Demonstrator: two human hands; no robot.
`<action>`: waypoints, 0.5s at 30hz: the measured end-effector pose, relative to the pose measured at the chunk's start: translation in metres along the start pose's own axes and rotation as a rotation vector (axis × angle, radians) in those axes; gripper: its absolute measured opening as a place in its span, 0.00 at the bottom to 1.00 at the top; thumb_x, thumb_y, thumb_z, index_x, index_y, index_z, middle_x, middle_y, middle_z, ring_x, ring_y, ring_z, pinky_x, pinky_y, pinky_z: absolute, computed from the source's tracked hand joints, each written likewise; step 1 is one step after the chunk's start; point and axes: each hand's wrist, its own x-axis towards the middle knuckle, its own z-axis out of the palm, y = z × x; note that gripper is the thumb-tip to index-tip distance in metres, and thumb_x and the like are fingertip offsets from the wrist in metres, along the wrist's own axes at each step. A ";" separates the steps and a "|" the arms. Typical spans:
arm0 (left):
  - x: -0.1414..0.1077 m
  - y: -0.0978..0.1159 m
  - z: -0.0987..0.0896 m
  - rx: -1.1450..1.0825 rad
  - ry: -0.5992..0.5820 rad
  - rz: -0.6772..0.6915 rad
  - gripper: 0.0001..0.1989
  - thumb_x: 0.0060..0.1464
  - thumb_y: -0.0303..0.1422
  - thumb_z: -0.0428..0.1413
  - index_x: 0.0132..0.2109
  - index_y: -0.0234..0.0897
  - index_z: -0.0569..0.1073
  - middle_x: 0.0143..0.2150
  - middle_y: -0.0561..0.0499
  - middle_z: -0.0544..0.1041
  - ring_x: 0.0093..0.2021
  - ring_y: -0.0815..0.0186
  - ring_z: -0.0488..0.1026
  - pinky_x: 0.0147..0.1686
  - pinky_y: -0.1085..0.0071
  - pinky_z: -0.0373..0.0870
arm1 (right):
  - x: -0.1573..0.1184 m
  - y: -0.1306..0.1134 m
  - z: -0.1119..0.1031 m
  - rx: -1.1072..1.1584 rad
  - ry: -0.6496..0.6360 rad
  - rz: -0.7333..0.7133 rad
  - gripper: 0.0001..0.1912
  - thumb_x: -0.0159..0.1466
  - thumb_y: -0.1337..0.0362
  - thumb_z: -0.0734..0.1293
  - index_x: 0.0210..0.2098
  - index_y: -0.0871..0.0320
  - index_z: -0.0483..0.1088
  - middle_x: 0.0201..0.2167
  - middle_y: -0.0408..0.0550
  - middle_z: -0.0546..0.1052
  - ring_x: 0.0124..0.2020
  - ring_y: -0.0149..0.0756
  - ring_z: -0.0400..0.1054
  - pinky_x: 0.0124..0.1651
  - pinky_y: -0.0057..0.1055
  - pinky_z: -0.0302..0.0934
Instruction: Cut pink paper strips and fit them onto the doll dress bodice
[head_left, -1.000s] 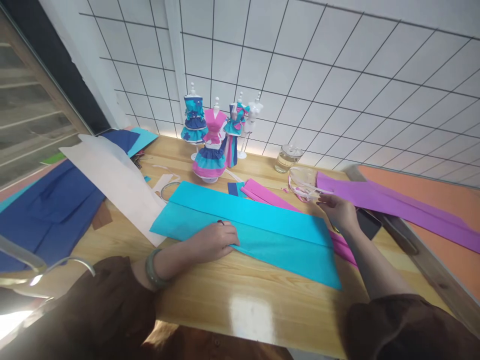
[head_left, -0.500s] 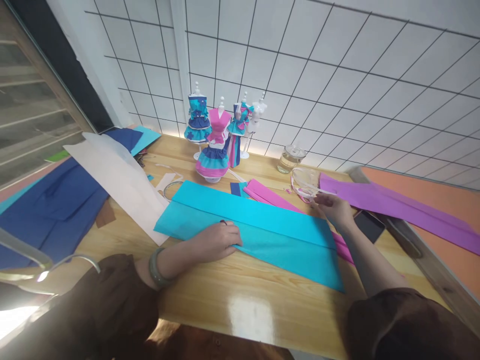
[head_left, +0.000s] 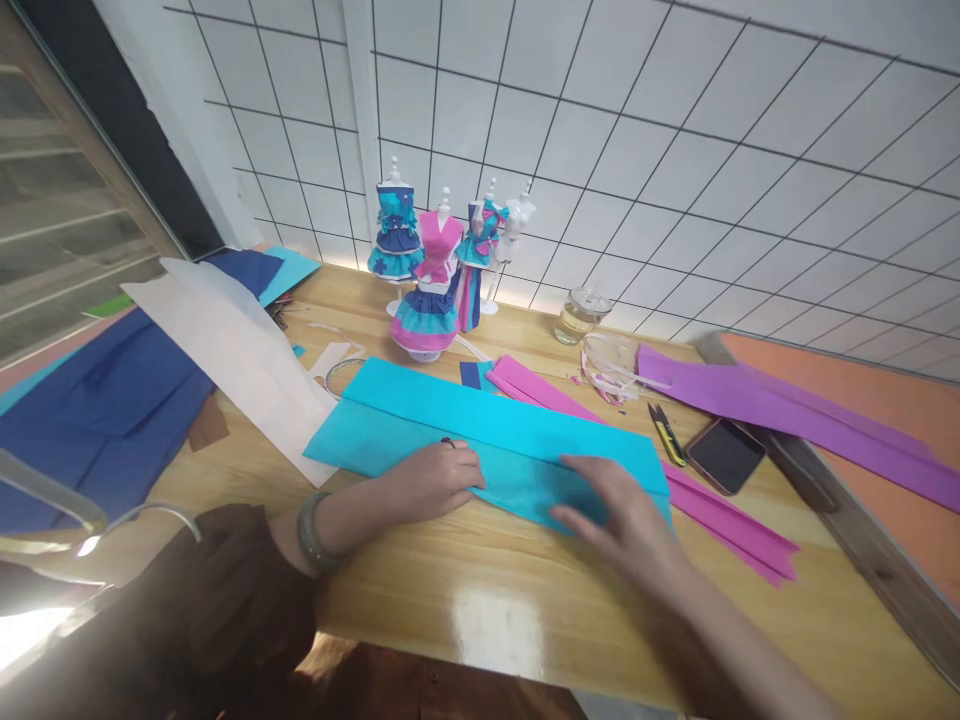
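A turquoise fabric sheet [head_left: 420, 400], folded lengthwise, lies across the wooden table before me. My left hand [head_left: 439, 480] is closed at its near edge, fingertips pinching the cloth there; a dark ring and a bangle are on this arm. Over the right part of the sheet hovers my right hand [head_left: 630, 515], thumb and fingers apart and slightly blurred. I cannot tell whether it touches the fabric. Beyond it, yellow-and-black thread snips [head_left: 667, 436] lie beside a dark phone [head_left: 726, 455]. A pink folded strip [head_left: 735, 522] runs partly beneath the turquoise sheet.
Small dress forms in doll clothes [head_left: 424, 330] stand at the back. A glass of pale liquid [head_left: 581, 316] and a clear plastic cup [head_left: 611, 355] are right of them. Purple fabric [head_left: 780, 410] lies at right; white [head_left: 225, 350] and navy fabric [head_left: 112, 410] at left.
My right hand has come from beside the plastic cup, back toward me and left, over the turquoise fabric. The snips and phone now show fully. My left hand stays in place.
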 end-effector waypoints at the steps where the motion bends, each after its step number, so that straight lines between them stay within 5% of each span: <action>1: 0.000 0.000 0.001 0.005 0.006 0.001 0.07 0.55 0.26 0.49 0.38 0.37 0.72 0.35 0.51 0.75 0.39 0.67 0.68 0.44 0.69 0.59 | -0.007 -0.015 0.005 -0.059 -0.029 -0.068 0.27 0.59 0.54 0.64 0.55 0.58 0.61 0.50 0.56 0.71 0.50 0.47 0.64 0.50 0.44 0.60; 4: 0.000 0.001 0.001 0.044 0.003 0.008 0.07 0.55 0.26 0.50 0.38 0.36 0.72 0.35 0.50 0.74 0.39 0.65 0.68 0.43 0.69 0.59 | -0.020 -0.034 0.021 -0.244 -0.012 -0.156 0.22 0.62 0.62 0.61 0.56 0.61 0.61 0.48 0.56 0.72 0.49 0.49 0.64 0.49 0.46 0.58; 15: -0.004 -0.002 -0.004 0.089 -0.015 -0.012 0.07 0.55 0.27 0.50 0.40 0.35 0.72 0.37 0.48 0.75 0.43 0.63 0.67 0.43 0.68 0.61 | -0.052 0.011 0.017 -0.462 0.083 -0.159 0.23 0.59 0.76 0.54 0.54 0.64 0.63 0.46 0.57 0.74 0.45 0.47 0.65 0.45 0.43 0.57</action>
